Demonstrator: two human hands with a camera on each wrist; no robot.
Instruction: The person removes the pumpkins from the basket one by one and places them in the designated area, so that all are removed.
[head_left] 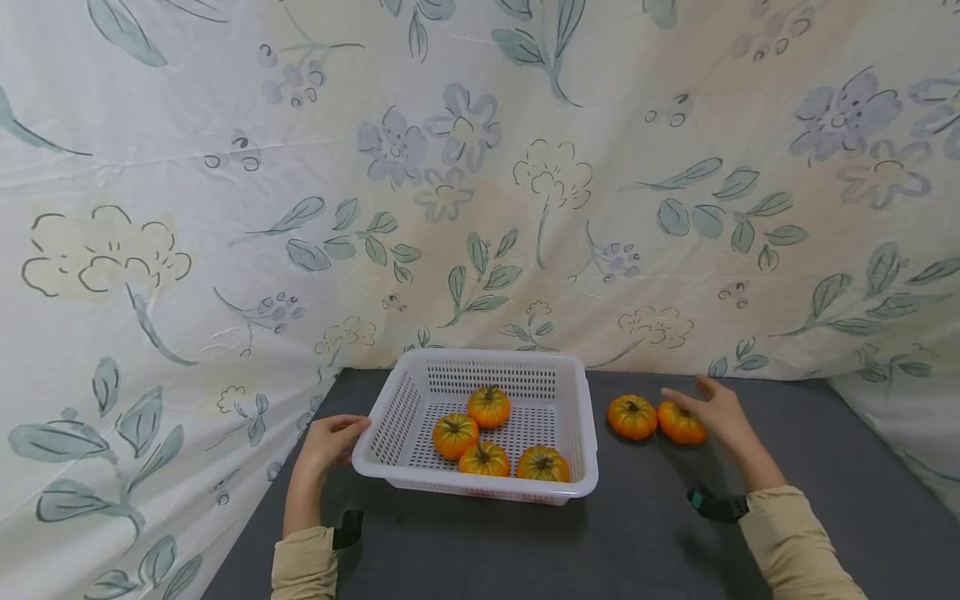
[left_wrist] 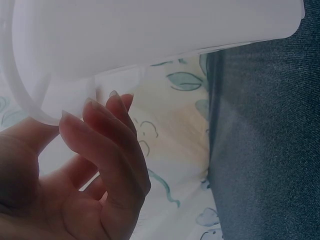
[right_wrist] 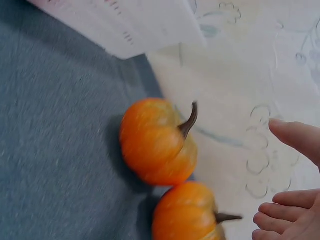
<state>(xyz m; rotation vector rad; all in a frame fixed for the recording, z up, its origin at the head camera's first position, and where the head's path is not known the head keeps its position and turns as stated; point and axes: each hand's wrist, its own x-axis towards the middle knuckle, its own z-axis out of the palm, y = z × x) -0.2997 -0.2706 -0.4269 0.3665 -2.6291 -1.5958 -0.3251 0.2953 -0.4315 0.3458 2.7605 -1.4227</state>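
Observation:
A white plastic basket (head_left: 476,482) with slotted walls stands on the dark table, with several small orange pumpkins (head_left: 488,407) inside. My left hand (head_left: 328,443) holds the basket by its left rim; in the left wrist view the thumb meets the rim (left_wrist: 30,107) and the fingers curl below it. Two more pumpkins lie right of the basket, side by side: one nearer the basket (head_left: 632,417), the other (head_left: 681,423) partly behind my right hand (head_left: 718,410). That hand hovers over the farther pumpkin, thumb and fingers spread, holding nothing. Both pumpkins have dark curved stems.
A floral cloth (head_left: 480,208) hangs behind the table and along its left and right sides. The dark table surface (head_left: 480,550) stretches in front of the basket. Each wrist wears a black strap (head_left: 348,529).

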